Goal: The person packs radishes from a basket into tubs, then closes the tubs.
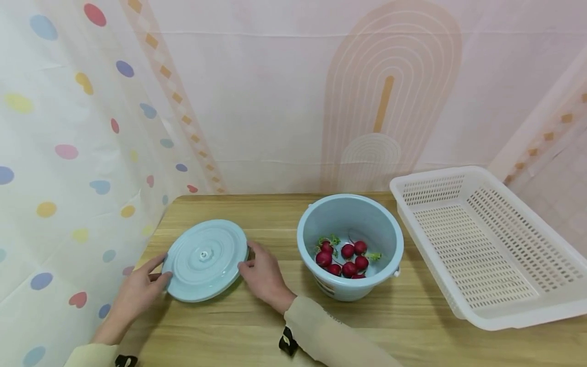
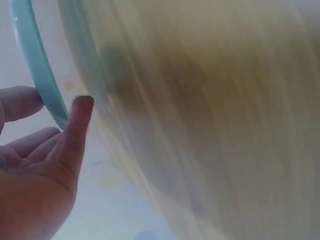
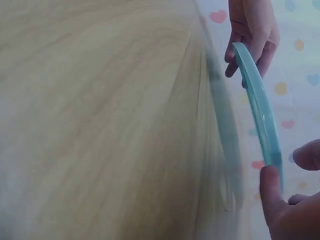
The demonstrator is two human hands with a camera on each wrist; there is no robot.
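Note:
A round light-blue lid (image 1: 206, 257) with a small knob at its centre is raised over the left part of the wooden table. My left hand (image 1: 142, 290) grips its left rim, thumb above and fingers beneath. At the opposite rim, my right hand (image 1: 263, 272) holds the lid between thumb and fingers. Both wrist views show a gap between the lid's edge (image 3: 260, 110) and the tabletop. To the right of my right hand stands a light-blue bucket (image 1: 350, 209) with several red radishes (image 1: 348, 268) at its bottom, some with green leaves.
A white slotted plastic basket (image 1: 500, 326) sits at the table's right side, beside the bucket. Behind the wooden table (image 1: 257, 326) hangs a pale patterned curtain (image 1: 257, 102), and a dotted one (image 1: 59, 204) runs along the left.

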